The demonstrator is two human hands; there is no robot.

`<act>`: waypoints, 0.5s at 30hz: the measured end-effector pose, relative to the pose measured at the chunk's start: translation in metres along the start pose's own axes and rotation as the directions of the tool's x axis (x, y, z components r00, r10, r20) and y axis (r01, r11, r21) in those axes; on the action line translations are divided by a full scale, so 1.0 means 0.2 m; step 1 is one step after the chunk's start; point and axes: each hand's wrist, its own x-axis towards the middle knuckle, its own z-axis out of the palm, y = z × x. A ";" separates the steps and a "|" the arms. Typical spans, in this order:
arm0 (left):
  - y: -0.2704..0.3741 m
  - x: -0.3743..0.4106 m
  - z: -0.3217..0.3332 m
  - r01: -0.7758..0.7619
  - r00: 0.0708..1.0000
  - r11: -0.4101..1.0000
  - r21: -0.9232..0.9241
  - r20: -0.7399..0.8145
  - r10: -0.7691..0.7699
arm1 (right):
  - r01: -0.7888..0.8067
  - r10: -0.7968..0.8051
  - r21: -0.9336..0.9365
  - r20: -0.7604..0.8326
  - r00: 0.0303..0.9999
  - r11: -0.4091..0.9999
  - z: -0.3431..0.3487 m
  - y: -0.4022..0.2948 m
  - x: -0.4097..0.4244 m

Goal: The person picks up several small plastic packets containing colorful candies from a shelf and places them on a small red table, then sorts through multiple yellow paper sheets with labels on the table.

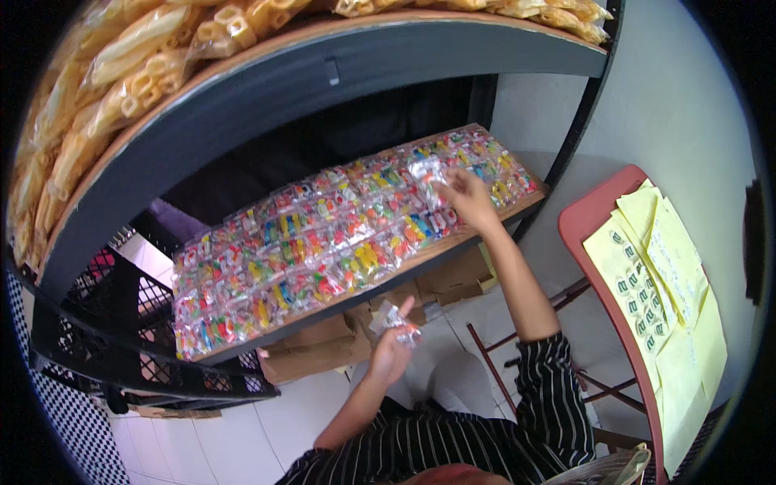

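My right hand (467, 197) grips a clear plastic packet of candies (427, 176) above the right part of a wooden shelf (400, 270). Rows of small clear packets with colourful candies (315, 242) cover that shelf. Nearer to my body, my left hand (391, 348) holds another small clear packet (397, 324) in front of the shelf's edge, apart from the right hand. Red and orange bits show through its plastic.
An upper shelf (339, 63) holds bagged tube-shaped snacks (139, 79). On the right, a red folding table (576, 212) bears yellow papers and round stickers (648, 303). Black lattice crates (151, 309) stand at left; flattened cardboard (321, 348) lies below the candy shelf.
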 end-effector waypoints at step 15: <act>-0.05 0.06 -0.08 0.147 0.981 0.975 0.168 -0.148 -0.123 | 0.021 -0.095 -0.726 -0.062 0.994 0.688 0.29 0.52 0.69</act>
